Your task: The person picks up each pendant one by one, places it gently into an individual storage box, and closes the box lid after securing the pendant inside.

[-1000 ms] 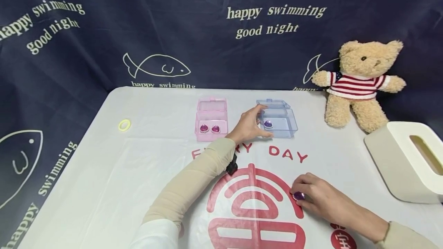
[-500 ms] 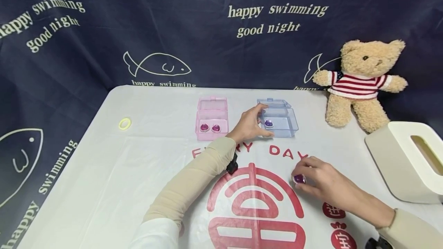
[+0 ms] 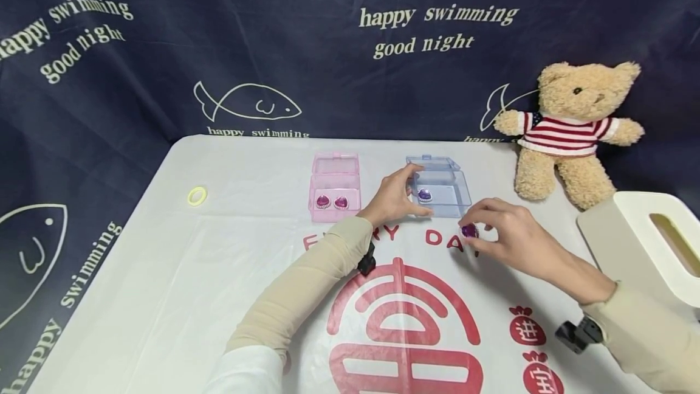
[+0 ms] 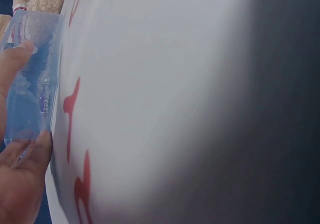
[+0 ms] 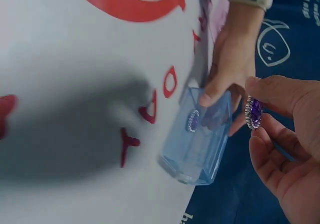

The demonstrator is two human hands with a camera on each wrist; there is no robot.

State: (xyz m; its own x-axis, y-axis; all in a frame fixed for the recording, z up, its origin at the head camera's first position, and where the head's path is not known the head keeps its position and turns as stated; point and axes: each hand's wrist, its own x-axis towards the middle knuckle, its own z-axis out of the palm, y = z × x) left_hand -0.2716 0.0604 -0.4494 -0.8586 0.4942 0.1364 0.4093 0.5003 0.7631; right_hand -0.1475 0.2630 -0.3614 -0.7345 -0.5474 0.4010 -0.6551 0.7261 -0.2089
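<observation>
My left hand point(image 3: 391, 199) grips the left end of an open, clear blue plastic box point(image 3: 451, 199), thumb on its front wall and fingers at the back. One purple-blue gem with a beaded silver rim point(image 5: 193, 120) lies inside, near that end. Just off the box's right front corner, my right hand point(image 3: 514, 236) pinches a purple gem point(image 5: 254, 113) with a similar beaded rim between thumb and fingertips, raised over the table. Left of the left hand stands an open pink box point(image 3: 335, 182) holding two magenta gems point(image 3: 341, 202).
A yellow ring point(image 3: 197, 196) lies on the white tablecloth point(image 3: 219, 272) at the left. At the right are a cream bin-like container point(image 3: 612, 248) and a teddy bear point(image 3: 566, 120) against the dark blue curtain point(image 3: 328, 65).
My right hand has carried the purple gem away from me, from the printed red circle up near the blue box. My left hand has stayed on the box.
</observation>
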